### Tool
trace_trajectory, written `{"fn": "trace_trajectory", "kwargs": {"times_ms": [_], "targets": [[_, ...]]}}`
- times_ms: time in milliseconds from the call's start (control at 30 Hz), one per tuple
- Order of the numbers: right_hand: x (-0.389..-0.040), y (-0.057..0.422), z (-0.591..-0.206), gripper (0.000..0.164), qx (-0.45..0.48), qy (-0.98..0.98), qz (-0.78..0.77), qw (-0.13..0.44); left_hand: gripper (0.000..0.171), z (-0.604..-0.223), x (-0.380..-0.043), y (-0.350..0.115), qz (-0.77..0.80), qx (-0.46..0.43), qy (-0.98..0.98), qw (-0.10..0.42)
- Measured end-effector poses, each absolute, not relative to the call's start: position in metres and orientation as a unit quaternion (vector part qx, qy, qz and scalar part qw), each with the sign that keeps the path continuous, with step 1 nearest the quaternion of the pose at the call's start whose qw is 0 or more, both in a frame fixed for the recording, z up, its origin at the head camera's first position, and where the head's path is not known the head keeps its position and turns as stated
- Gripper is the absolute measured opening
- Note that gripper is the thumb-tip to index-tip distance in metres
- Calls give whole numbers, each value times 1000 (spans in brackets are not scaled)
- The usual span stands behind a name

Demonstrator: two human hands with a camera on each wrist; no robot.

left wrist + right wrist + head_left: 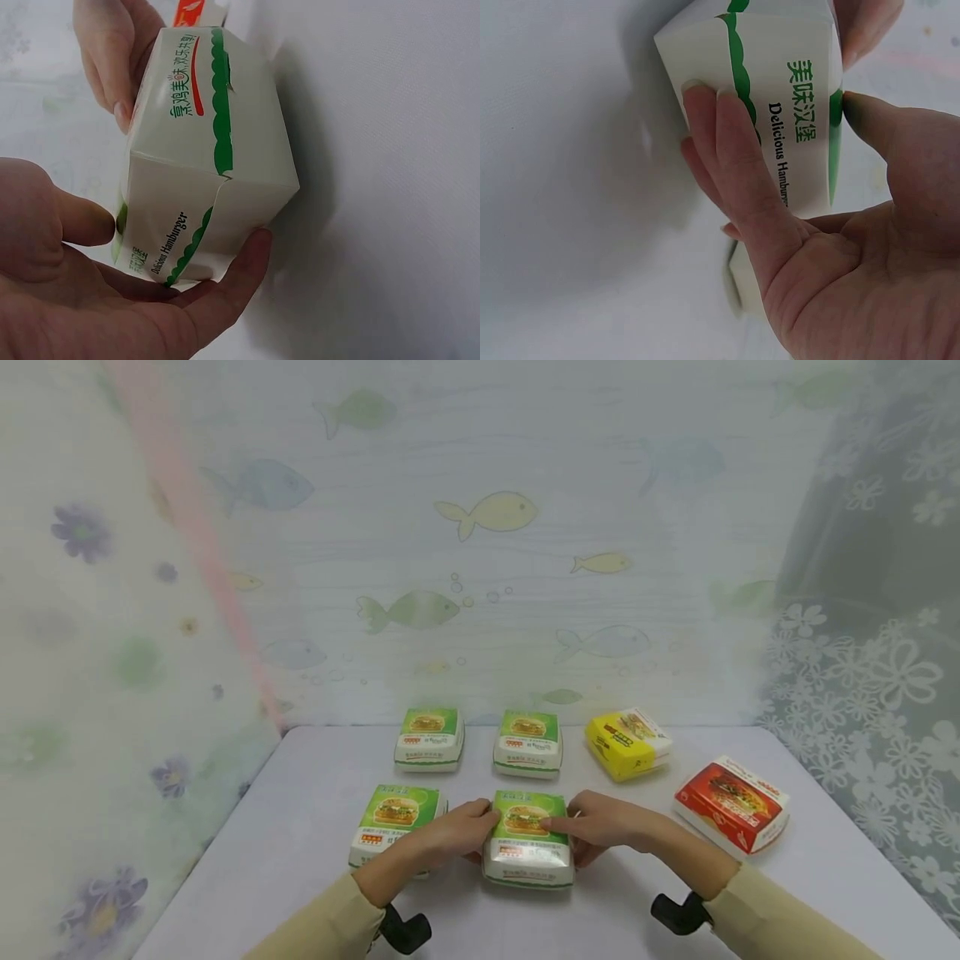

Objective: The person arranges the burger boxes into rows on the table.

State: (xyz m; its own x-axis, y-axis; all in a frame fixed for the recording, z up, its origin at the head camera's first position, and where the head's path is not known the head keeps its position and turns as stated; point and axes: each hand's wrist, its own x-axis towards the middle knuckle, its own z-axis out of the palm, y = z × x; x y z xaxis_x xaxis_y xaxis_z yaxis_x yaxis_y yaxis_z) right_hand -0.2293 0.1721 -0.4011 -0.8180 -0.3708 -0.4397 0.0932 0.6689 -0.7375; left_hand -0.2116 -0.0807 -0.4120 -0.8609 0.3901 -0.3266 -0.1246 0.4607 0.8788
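While left hand point(459, 830) and right hand point(606, 823) hold the nearest green box point(527, 852) at nine and three o'clock, positioning seems in hand; next move likely needs even pressure.

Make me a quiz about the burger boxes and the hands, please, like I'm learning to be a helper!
1. Count: how many hands are holding the front middle box?
2. True or false: in the head view, the yellow box is to the left of the red box.
3. Fill the gap: in the left wrist view, the side of the front middle box says "Delicious ____".

Key:
1. Two: the left hand and the right hand.
2. True.
3. Hamburger.
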Motion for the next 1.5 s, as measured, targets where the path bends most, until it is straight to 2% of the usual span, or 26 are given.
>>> {"fn": "trace_trajectory", "kwargs": {"times_ms": [167,467,833,1100,1267,1500], "targets": [[-229,169,-403,56,-81,862,-405,294,53,-414,-212,-83,510,74,819,252],[-231,166,-409,43,-93,863,-399,296,51,-416,-211,-84,481,65,840,242],[-231,168,-409,44,-102,866,-383,306,55,-418,-212,-82,475,56,847,232],[-231,178,-401,47,-115,871,-370,302,66,-397,-212,-89,453,72,858,231],[-231,188,-394,50,-133,886,-344,280,72,-390,-214,-91,404,107,886,203],[-227,205,-379,45,-169,907,-302,238,67,-392,-220,-91,347,187,910,127]]}}
